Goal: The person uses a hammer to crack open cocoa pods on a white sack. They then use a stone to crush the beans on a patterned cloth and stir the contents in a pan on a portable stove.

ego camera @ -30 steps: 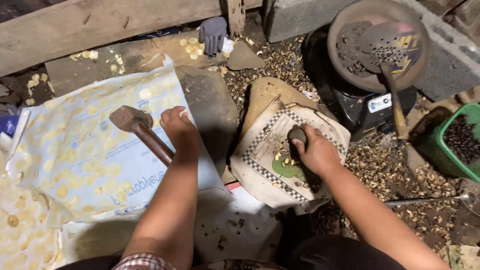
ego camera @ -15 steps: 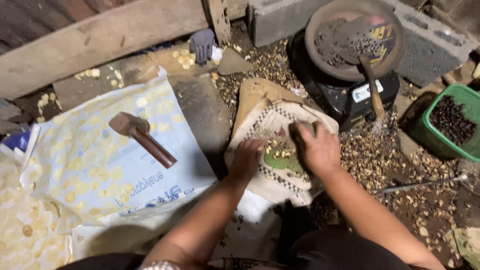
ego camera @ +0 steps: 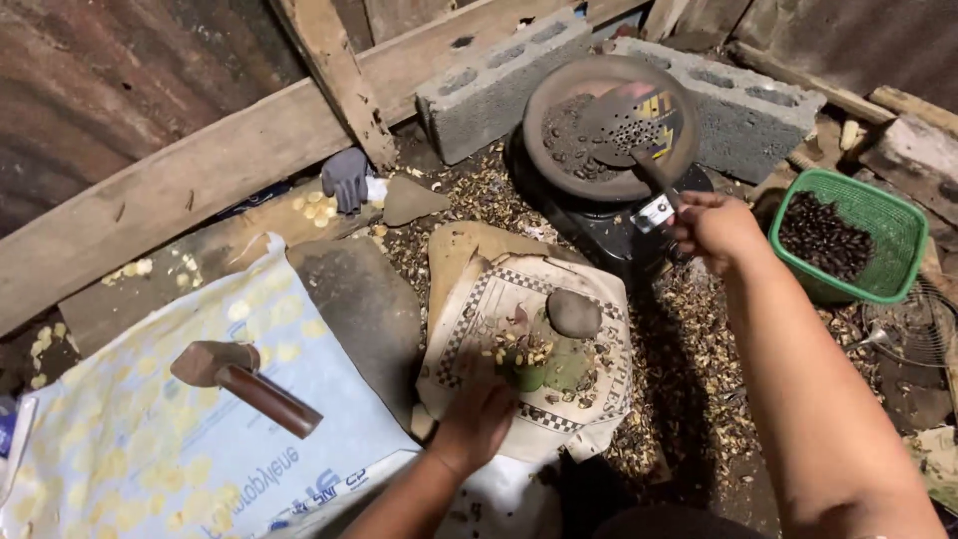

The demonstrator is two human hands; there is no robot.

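My right hand [ego camera: 714, 225] is closed around the handle of a slotted scoop [ego camera: 624, 125] that lies in a round dark pan [ego camera: 559, 150] of roasted bits on a black stove. My left hand [ego camera: 479, 414] rests palm-down on a printed sack [ego camera: 469, 309] spread on the ground, beside a small heap of nuts and shells [ego camera: 524, 349]. A smooth grey stone [ego camera: 574, 312] sits free on the sack next to the heap. A wooden mallet [ego camera: 244, 384] lies untouched on a pale sheet at the left.
A green basket [ego camera: 893, 225] of dark nuts stands at the right. Concrete blocks [ego camera: 499, 85] and wooden beams back the stove. A grey glove [ego camera: 347, 178] lies near pale kernels. Shell litter covers the ground around the sack. A flat stone slab [ego camera: 364, 304] lies left of the sack.
My left hand let go of the mallet and came onto the sack. My right hand released the stone and reached up to grip the scoop handle.
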